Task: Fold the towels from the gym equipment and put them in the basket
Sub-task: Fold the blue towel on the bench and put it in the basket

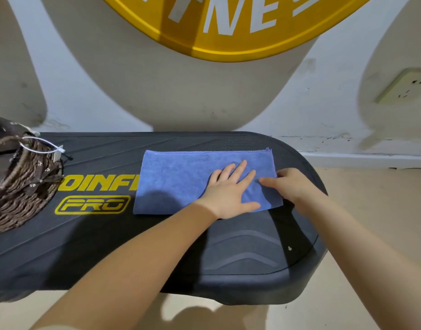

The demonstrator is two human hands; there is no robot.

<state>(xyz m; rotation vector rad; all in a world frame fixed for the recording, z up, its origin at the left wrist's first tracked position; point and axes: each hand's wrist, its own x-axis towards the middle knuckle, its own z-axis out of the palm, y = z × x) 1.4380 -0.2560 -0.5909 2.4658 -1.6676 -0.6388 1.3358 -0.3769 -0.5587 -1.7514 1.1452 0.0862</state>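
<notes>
Head view: both hands [259, 189] press the towel's [181, 179] right end.

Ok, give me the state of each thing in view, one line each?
Blue towel: folded to a rectangle, lying flat on the black gym platform.
Wicker basket: upright on the platform's left end, towel not in it.
Left hand: open, palm flat on the towel.
Right hand: at the towel's right edge.

A black step platform [104, 236] carries a flat blue towel [181, 182] at center and a wicker basket [19, 186] at nine o'clock.
</notes>
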